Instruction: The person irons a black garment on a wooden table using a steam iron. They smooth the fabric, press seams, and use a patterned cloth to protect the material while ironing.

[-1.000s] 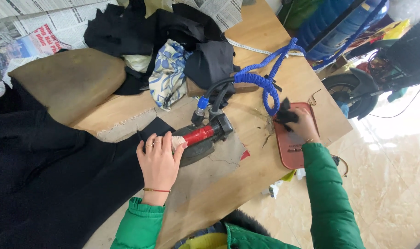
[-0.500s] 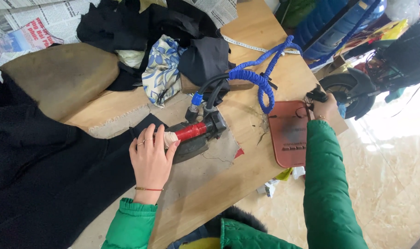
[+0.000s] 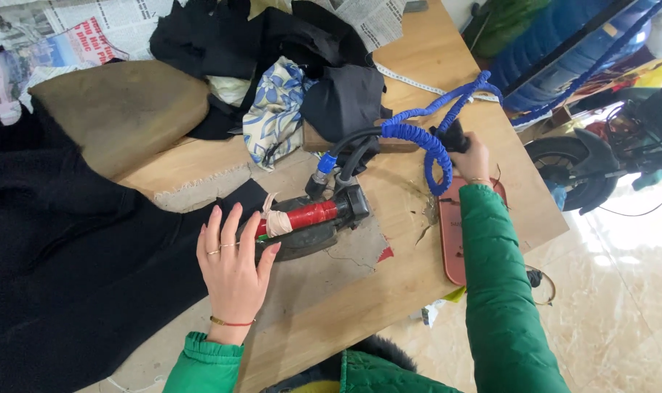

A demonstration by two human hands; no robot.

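My left hand [image 3: 233,266] lies flat, fingers spread, on a large black fabric [image 3: 69,255] at the table's left. Its fingertips touch the rear of a steam iron [image 3: 309,218] with a red handle, which rests on a worn grey pad. My right hand [image 3: 473,156] is farther right, closed around a small black object [image 3: 451,135] beside the blue coiled hose [image 3: 425,135] that runs from the iron. A reddish-brown flat mat [image 3: 451,244] lies under my right forearm at the table's edge.
A pile of black and blue-patterned cloth [image 3: 280,109] sits behind the iron. A tan padded cushion [image 3: 120,109] and newspapers [image 3: 76,36] lie at the back left. A white measuring tape [image 3: 411,80] crosses the wooden table [image 3: 418,269]. A scooter wheel [image 3: 556,164] stands at the right.
My right hand rose from the reddish mat with the small black object and now sits by the blue hose. My left hand stays on the black fabric beside the iron.
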